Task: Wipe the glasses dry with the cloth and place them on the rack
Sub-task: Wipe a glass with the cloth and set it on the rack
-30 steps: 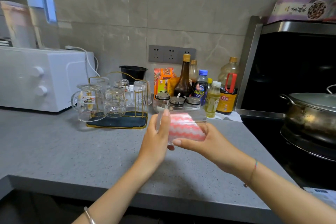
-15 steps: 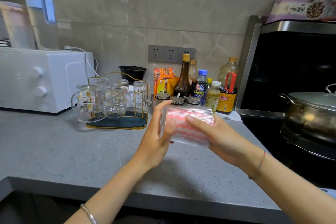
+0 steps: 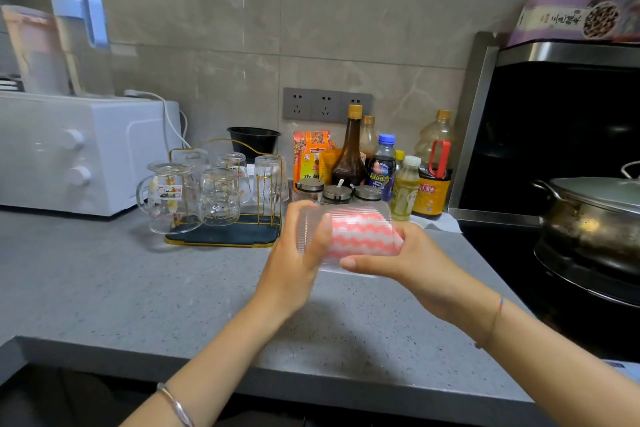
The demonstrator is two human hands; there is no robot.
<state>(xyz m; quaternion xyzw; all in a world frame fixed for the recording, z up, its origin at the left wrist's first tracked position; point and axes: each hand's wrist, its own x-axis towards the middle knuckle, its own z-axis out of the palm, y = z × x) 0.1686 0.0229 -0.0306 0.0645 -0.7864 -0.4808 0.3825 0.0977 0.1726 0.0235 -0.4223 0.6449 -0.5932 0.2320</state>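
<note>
A clear ribbed glass [image 3: 346,211] lies on its side in the air above the grey counter [image 3: 138,288]. A pink-and-white zigzag cloth [image 3: 362,236] is stuffed inside it. My left hand [image 3: 294,263] grips the glass's left end, thumb across its side. At the right end, my right hand [image 3: 419,263] holds the cloth, with its thumb under the glass and its fingers hidden. The gold wire rack [image 3: 225,234] with a dark tray stands to the left behind them. It carries a handled mug [image 3: 169,198], a dimpled glass [image 3: 220,199] and another ribbed glass [image 3: 270,180].
A white toaster oven [image 3: 69,152] with pitchers on top stands at the back left. Sauce bottles [image 3: 381,163] and small jars [image 3: 336,192] crowd the wall behind my hands. At the right is a black stove with a lidded steel pot [image 3: 595,215].
My right hand has twisted on the glass: its fingers lay over the top half a second ago, and now its thumb is underneath. The left hand keeps its grip.
</note>
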